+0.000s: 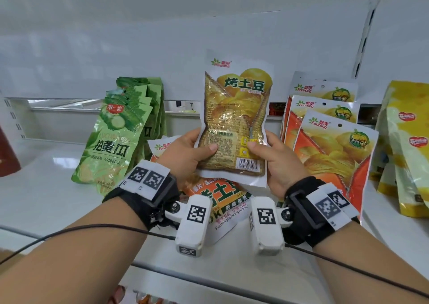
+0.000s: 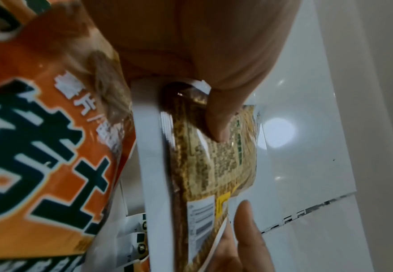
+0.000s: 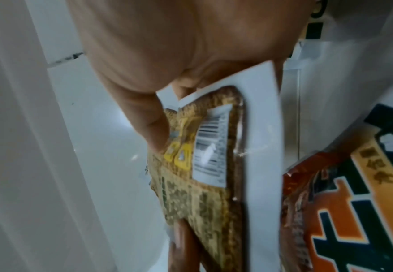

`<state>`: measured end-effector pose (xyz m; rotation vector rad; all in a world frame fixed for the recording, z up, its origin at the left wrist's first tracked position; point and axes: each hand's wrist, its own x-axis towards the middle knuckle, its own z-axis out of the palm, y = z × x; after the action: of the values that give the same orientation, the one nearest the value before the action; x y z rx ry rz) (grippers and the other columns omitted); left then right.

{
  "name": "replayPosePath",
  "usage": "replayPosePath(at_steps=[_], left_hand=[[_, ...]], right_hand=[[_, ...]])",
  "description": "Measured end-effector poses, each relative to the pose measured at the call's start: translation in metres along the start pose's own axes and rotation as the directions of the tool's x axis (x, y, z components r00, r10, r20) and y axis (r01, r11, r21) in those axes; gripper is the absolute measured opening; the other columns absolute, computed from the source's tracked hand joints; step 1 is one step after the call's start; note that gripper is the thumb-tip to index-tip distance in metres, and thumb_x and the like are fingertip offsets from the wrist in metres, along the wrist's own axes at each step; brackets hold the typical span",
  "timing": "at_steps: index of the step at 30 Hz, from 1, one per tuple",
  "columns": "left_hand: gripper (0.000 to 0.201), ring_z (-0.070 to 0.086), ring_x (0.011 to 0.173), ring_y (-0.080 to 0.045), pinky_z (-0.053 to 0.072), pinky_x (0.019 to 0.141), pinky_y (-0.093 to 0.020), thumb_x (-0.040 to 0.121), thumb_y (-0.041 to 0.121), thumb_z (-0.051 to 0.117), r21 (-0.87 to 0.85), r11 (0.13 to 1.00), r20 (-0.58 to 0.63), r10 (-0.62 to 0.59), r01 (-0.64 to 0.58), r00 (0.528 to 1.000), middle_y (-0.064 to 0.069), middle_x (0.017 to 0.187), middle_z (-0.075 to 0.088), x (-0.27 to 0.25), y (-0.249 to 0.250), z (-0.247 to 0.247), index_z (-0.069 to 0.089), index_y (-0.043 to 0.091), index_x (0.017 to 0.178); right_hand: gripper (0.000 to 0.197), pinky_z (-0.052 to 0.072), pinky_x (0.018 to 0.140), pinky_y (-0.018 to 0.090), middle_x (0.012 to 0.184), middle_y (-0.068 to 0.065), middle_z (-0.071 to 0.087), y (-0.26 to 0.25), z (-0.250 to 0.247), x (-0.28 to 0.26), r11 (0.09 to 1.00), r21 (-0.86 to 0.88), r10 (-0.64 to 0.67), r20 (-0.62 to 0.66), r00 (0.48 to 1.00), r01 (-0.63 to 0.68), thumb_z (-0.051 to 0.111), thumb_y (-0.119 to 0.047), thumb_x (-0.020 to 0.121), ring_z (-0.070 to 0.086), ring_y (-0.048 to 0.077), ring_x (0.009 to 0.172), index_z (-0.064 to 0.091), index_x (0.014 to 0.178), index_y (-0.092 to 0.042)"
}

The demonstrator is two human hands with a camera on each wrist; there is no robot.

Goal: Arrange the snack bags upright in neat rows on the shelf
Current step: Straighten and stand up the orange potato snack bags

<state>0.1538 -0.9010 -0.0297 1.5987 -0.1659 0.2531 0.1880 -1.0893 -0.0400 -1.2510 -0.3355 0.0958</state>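
A yellow potato-chip bag (image 1: pixel 234 120) stands upright in the air above the white shelf (image 1: pixel 46 187), its printed back with a barcode toward me. My left hand (image 1: pixel 185 151) grips its lower left edge and my right hand (image 1: pixel 276 157) grips its lower right edge, thumbs on the near face. Each wrist view shows a thumb pressed on the yellow bag (image 2: pixel 216 158) (image 3: pixel 202 165). An orange potato-chip bag (image 1: pixel 222 201) lies flat on the shelf under my hands, also seen as the orange bag (image 2: pixel 39 147) (image 3: pixel 353 211).
A row of green cucumber-flavour bags (image 1: pixel 116 141) leans upright at the left. Orange bags (image 1: pixel 334 150) stand in a row at the right, with yellow bags (image 1: pixel 404 145) beyond them. A dark red bag (image 1: pixel 7 155) sits at the far left edge.
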Motion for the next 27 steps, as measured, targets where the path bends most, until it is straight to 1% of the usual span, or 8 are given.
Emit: replayPosePath(at_steps=[2,5,8,11,13,18,23,27], left_hand=[[0.017,0.072,0.086,-0.024,0.058,0.068,-0.036,0.087,0.017,0.064,0.013,1.0,0.027,-0.006,0.005,1.0,-0.006,0.101,0.074,-0.002,-0.002,-0.001,0.072,0.031,0.093],[0.021,0.071,0.089,-0.025,0.056,0.071,-0.036,0.092,0.036,0.055,-0.028,0.999,0.025,-0.036,0.037,0.999,-0.008,0.105,0.073,-0.004,0.002,0.002,0.069,0.024,0.103],[0.031,0.068,0.098,-0.031,0.054,0.085,-0.045,0.097,0.035,0.048,-0.129,0.989,-0.044,-0.072,0.066,0.996,-0.013,0.105,0.072,-0.001,0.008,0.005,0.064,0.01,0.108],[0.019,0.07,0.087,-0.027,0.057,0.076,-0.041,0.097,0.023,0.05,-0.135,0.989,-0.061,-0.063,0.055,0.996,-0.011,0.093,0.074,0.0,0.011,0.007,0.066,0.013,0.097],[0.016,0.072,0.075,-0.021,0.058,0.062,-0.033,0.096,0.018,0.051,-0.112,0.993,-0.052,-0.048,0.042,0.997,-0.007,0.082,0.075,0.0,0.009,0.007,0.066,0.013,0.093],[0.016,0.071,0.066,-0.016,0.055,0.055,-0.026,0.094,0.011,0.054,-0.103,0.994,-0.025,-0.029,0.026,0.999,-0.005,0.075,0.074,0.0,0.008,0.014,0.069,0.012,0.088],[0.016,0.07,0.066,-0.016,0.056,0.056,-0.025,0.093,0.008,0.053,-0.069,0.997,0.01,-0.03,0.031,0.999,-0.004,0.074,0.074,0.001,0.01,0.021,0.068,0.011,0.087],[0.017,0.07,0.066,-0.015,0.055,0.057,-0.024,0.092,0.003,0.053,-0.027,0.999,0.077,-0.044,0.046,0.996,-0.004,0.075,0.074,-0.002,0.014,0.027,0.068,0.01,0.089]], right_hand=[[0.08,0.044,0.101,0.049,0.142,0.009,0.045,0.0,-0.003,0.001,0.998,0.061,0.01,-0.039,0.999,-0.008,0.068,-0.006,0.079,0.056,0.026,0.116,0.026,0.146,-0.015],[0.082,0.05,0.095,0.036,0.145,-0.002,0.036,0.002,-0.005,0.003,0.999,0.041,-0.029,-0.04,0.999,0.03,0.066,-0.001,0.08,0.057,0.017,0.113,0.021,0.148,-0.013],[0.069,0.04,0.105,0.05,0.14,0.013,0.048,0.003,-0.002,0.003,1.0,0.027,0.003,0.009,1.0,-0.004,0.065,0.003,0.08,0.052,0.031,0.121,0.036,0.141,-0.008],[0.033,0.054,0.085,0.043,0.101,0.009,0.071,0.002,-0.001,0.003,0.998,0.059,-0.022,-0.003,1.0,0.022,0.06,0.002,0.083,0.068,0.024,0.091,0.058,0.116,-0.006],[0.019,0.057,0.077,0.04,0.087,0.004,0.073,-0.001,-0.002,0.003,0.992,0.087,-0.088,-0.019,0.996,0.09,0.061,-0.001,0.083,0.069,0.021,0.082,0.064,0.097,-0.013],[0.026,0.047,0.097,0.05,0.096,0.011,0.069,-0.006,-0.007,0.005,0.979,0.078,-0.179,-0.117,0.977,0.189,0.056,0.012,0.082,0.063,0.031,0.098,0.065,0.094,-0.009],[0.021,0.052,0.087,0.046,0.087,0.009,0.072,-0.014,-0.008,0.003,0.95,0.189,-0.228,-0.131,0.965,0.251,0.057,0.006,0.082,0.067,0.027,0.086,0.064,0.098,-0.006],[0.03,0.051,0.088,0.052,0.099,0.021,0.067,-0.025,-0.014,0.002,0.894,0.362,-0.21,-0.183,0.96,0.265,0.063,-0.007,0.08,0.064,0.035,0.094,0.061,0.109,0.0]])
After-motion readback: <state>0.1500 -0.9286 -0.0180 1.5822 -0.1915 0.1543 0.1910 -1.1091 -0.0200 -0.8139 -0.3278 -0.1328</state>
